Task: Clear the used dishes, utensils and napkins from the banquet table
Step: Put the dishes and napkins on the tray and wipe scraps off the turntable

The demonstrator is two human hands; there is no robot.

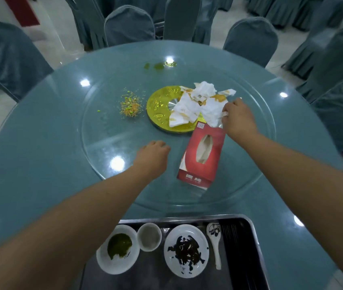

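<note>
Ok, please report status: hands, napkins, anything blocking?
Right hand pinches stained napkins on gold disc. Left hand empty, over turntable. Red tissue box lies beside napkins.

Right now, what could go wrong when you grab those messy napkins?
The right hand pinches only one edge of the stained napkins, so loose pieces might drop onto the glass turntable. Dragging them toward the tray could nudge the red tissue box or smear sauce.
</note>
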